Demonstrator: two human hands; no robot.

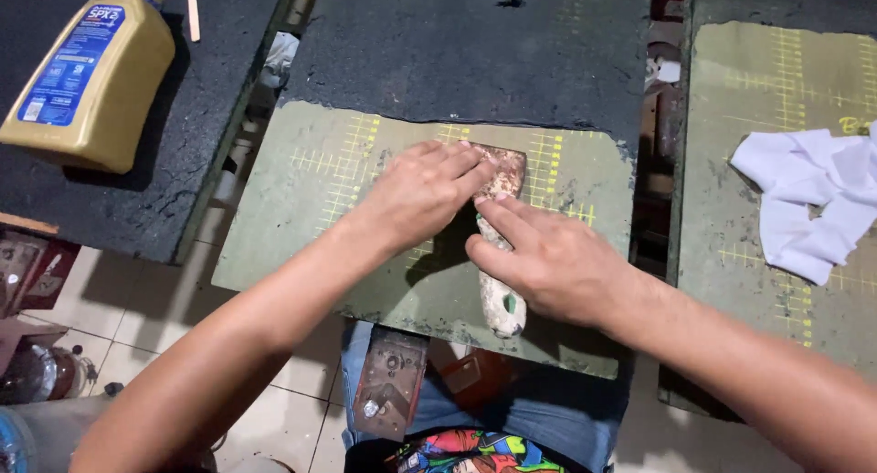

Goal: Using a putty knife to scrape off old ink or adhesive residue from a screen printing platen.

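A putty scraper with a rusty flat blade and a paint-smeared white handle lies on a worn green cutting mat. My left hand presses flat on the blade, fingers together and pointing right. My right hand covers the handle, its index finger stretched up onto the blade beside my left fingertips. The handle's lower end sticks out below my right hand.
A yellow bottle with a blue label lies on a dark mat at the far left. A crumpled white cloth rests on a second green mat at the right. Dark rubber sheet lies behind. A metal bracket sits under the table edge.
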